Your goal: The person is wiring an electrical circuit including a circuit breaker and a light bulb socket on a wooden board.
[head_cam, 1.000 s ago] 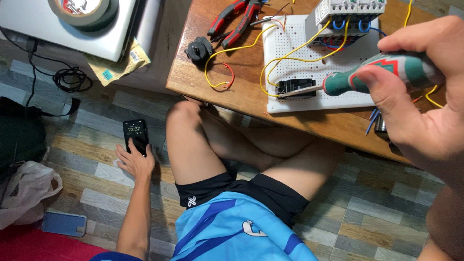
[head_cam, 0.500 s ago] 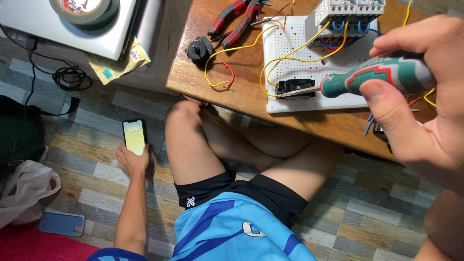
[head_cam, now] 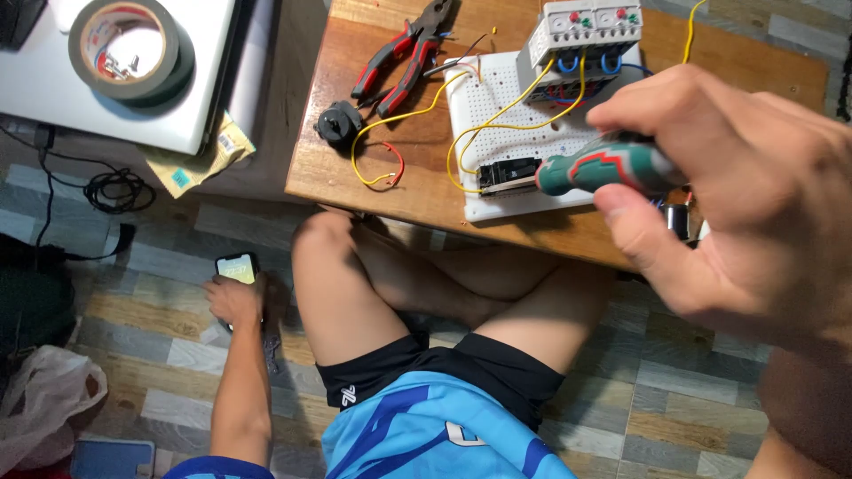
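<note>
My right hand is close to the camera, gripping a green screwdriver with red and grey handle marks. Its tip meets a small black component on a white perforated board with yellow wires, lying on a low wooden table. Down on the floor, my left hand holds a phone with its screen lit. My bare crossed legs lie under the table's edge.
Red-handled pliers and a black knob lie on the table. Grey relay blocks stand on the board's far end. A tape roll rests on a white box at left. Cables, a plastic bag and a blue case lie on the floor.
The phone screen, dark a second ago, now glows in my left hand. The view has shifted a little, and my right hand with the screwdriver sits lower in it.
</note>
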